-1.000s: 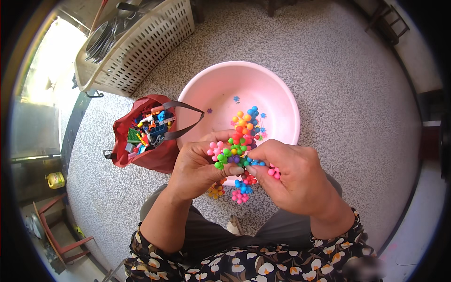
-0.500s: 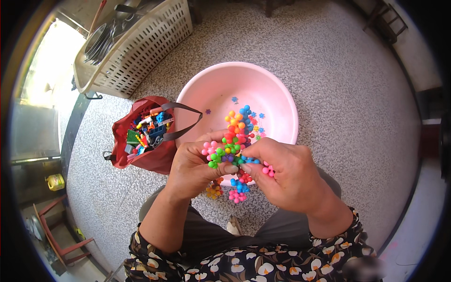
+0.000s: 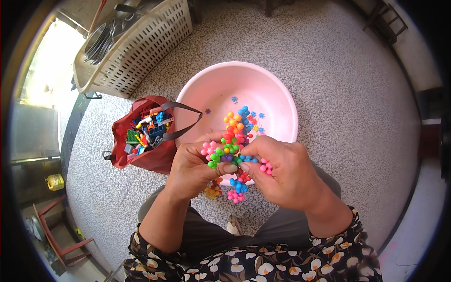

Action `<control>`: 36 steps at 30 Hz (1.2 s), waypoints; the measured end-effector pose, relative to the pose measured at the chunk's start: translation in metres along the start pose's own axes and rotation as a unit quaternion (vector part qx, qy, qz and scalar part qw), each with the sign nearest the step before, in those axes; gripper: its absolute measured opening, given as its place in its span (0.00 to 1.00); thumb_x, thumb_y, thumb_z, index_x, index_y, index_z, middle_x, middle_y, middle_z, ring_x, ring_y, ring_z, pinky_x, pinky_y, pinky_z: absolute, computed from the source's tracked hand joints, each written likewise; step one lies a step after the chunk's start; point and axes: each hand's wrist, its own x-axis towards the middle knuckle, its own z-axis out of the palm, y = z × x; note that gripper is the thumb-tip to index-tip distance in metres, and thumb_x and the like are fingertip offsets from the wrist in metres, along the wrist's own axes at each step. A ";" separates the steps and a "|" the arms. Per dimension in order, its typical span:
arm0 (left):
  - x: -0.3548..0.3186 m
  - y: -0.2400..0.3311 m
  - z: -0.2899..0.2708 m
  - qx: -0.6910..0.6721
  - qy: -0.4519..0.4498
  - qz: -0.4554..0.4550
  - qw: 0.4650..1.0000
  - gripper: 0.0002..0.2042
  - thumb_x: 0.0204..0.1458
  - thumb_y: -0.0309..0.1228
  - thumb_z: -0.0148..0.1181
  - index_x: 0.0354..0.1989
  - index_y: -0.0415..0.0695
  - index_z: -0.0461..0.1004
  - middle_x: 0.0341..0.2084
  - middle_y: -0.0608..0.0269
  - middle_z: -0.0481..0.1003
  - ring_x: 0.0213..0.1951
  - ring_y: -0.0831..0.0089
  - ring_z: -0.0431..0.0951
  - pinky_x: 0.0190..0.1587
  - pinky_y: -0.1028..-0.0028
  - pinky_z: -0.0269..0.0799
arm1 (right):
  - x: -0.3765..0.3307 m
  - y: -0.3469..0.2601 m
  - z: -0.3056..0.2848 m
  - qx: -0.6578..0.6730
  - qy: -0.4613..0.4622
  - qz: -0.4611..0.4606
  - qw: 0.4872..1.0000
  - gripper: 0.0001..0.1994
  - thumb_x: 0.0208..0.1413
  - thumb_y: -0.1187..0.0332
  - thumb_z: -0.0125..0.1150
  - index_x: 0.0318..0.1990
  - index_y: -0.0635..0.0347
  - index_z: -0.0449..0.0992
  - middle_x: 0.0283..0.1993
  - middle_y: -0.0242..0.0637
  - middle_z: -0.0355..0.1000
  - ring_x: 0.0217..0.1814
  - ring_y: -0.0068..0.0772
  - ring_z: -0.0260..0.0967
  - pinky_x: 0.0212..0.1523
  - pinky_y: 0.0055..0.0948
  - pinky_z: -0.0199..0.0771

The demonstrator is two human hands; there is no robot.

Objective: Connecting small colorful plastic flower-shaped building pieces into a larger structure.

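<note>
Pinching right hand point(image 3: 285, 173) beside left hand point(image 3: 191, 165)

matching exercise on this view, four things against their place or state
1. Pink basin
2. Ball-tipped toy cluster
3. Red tote bag
4. Off-white slotted basket

A. Gripped by left hand and right hand
B. Top left of the view
C. Round, near side partly hidden by the hands
D. Filled with mixed toy pieces

Pairs: 1-C; 2-A; 3-D; 4-B
</note>
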 end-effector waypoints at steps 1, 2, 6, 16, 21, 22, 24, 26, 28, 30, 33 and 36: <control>0.000 0.001 0.001 -0.004 0.008 -0.011 1.000 0.23 0.39 0.17 0.65 0.47 0.36 0.69 0.38 0.62 0.75 0.38 0.79 0.75 0.42 0.78 0.73 | 0.000 0.001 0.000 0.005 -0.003 -0.013 1.000 0.07 0.44 0.78 0.58 0.33 0.63 0.68 0.22 0.44 0.69 0.24 0.42 0.70 0.23 0.32 0.67; 0.000 0.000 0.000 -0.004 0.008 -0.011 1.000 0.23 0.39 0.17 0.65 0.47 0.36 0.69 0.38 0.62 0.75 0.38 0.79 0.75 0.42 0.78 0.73 | 0.000 0.002 0.001 0.010 -0.007 -0.026 1.000 0.09 0.44 0.78 0.57 0.34 0.63 0.66 0.23 0.49 0.67 0.25 0.51 0.68 0.24 0.39 0.66; 0.000 -0.002 -0.004 0.019 0.000 0.011 1.000 0.22 0.39 0.17 0.65 0.47 0.36 0.69 0.37 0.62 0.75 0.38 0.79 0.75 0.42 0.79 0.73 | 0.000 0.002 0.002 0.015 0.004 -0.041 0.999 0.08 0.44 0.78 0.57 0.33 0.64 0.66 0.23 0.49 0.67 0.24 0.51 0.68 0.23 0.38 0.67; 0.002 0.006 -0.003 -0.013 0.003 -0.036 0.999 0.24 0.41 0.20 0.65 0.50 0.36 0.67 0.37 0.60 0.75 0.37 0.80 0.74 0.39 0.80 0.73 | -0.002 -0.004 0.001 0.061 0.017 0.021 0.998 0.08 0.46 0.77 0.58 0.35 0.63 0.68 0.26 0.47 0.70 0.27 0.46 0.72 0.26 0.32 0.69; 0.002 0.006 -0.002 -0.027 -0.006 -0.022 0.999 0.23 0.42 0.21 0.65 0.50 0.37 0.67 0.38 0.60 0.75 0.36 0.80 0.75 0.36 0.81 0.73 | -0.001 -0.004 -0.001 0.063 0.008 0.030 0.998 0.09 0.47 0.76 0.59 0.36 0.63 0.69 0.27 0.45 0.71 0.28 0.43 0.73 0.27 0.31 0.70; 0.001 0.007 -0.001 -0.046 -0.011 -0.008 0.999 0.23 0.42 0.21 0.65 0.49 0.37 0.67 0.38 0.60 0.75 0.36 0.80 0.75 0.35 0.81 0.73 | -0.002 -0.004 -0.002 0.058 0.012 0.022 0.998 0.09 0.47 0.76 0.59 0.37 0.63 0.69 0.27 0.43 0.71 0.27 0.38 0.73 0.27 0.30 0.70; 0.000 0.008 -0.003 -0.048 -0.021 -0.010 0.999 0.23 0.42 0.22 0.65 0.49 0.37 0.67 0.38 0.59 0.75 0.37 0.78 0.75 0.37 0.79 0.73 | -0.003 -0.005 -0.003 0.055 0.016 0.014 0.998 0.10 0.47 0.76 0.59 0.38 0.64 0.69 0.26 0.42 0.71 0.26 0.33 0.73 0.26 0.28 0.70; -0.001 0.010 -0.007 -0.051 -0.031 -0.013 0.998 0.23 0.42 0.22 0.65 0.49 0.37 0.67 0.38 0.58 0.75 0.37 0.75 0.76 0.39 0.78 0.74 | -0.006 -0.010 -0.006 0.143 0.016 0.088 0.986 0.10 0.49 0.75 0.59 0.40 0.64 0.70 0.25 0.37 0.70 0.22 0.20 0.69 0.22 0.20 0.67; -0.002 0.010 -0.011 -0.114 -0.082 -0.035 0.990 0.23 0.43 0.24 0.64 0.50 0.36 0.66 0.41 0.53 0.73 0.44 0.65 0.75 0.45 0.65 0.73 | -0.006 -0.009 -0.008 0.209 0.033 0.092 0.973 0.10 0.50 0.75 0.58 0.40 0.65 0.70 0.25 0.34 0.69 0.21 0.15 0.66 0.21 0.17 0.64; -0.002 0.012 -0.002 -0.172 -0.093 -0.022 0.980 0.24 0.44 0.25 0.63 0.52 0.35 0.64 0.43 0.50 0.71 0.46 0.60 0.73 0.47 0.59 0.71 | -0.007 -0.005 -0.011 0.291 0.049 0.070 0.953 0.09 0.52 0.76 0.55 0.41 0.66 0.69 0.25 0.30 0.68 0.18 0.09 0.61 0.17 0.10 0.59; -0.005 0.016 -0.003 -0.222 -0.106 -0.018 0.969 0.30 0.42 0.27 0.62 0.56 0.33 0.58 0.48 0.43 0.66 0.52 0.52 0.68 0.52 0.44 0.63 | -0.007 -0.006 -0.013 0.396 0.072 0.073 0.913 0.09 0.52 0.78 0.54 0.41 0.67 0.68 0.24 0.30 0.68 0.16 0.10 0.60 0.16 0.11 0.59; -0.010 0.015 -0.004 -0.260 -0.095 -0.056 0.959 0.40 0.35 0.37 0.63 0.58 0.36 0.51 0.49 0.41 0.63 0.54 0.41 0.63 0.49 0.37 0.61 | -0.008 -0.003 -0.016 0.419 0.065 0.064 0.903 0.08 0.53 0.79 0.53 0.41 0.69 0.68 0.22 0.30 0.67 0.15 0.11 0.60 0.14 0.12 0.59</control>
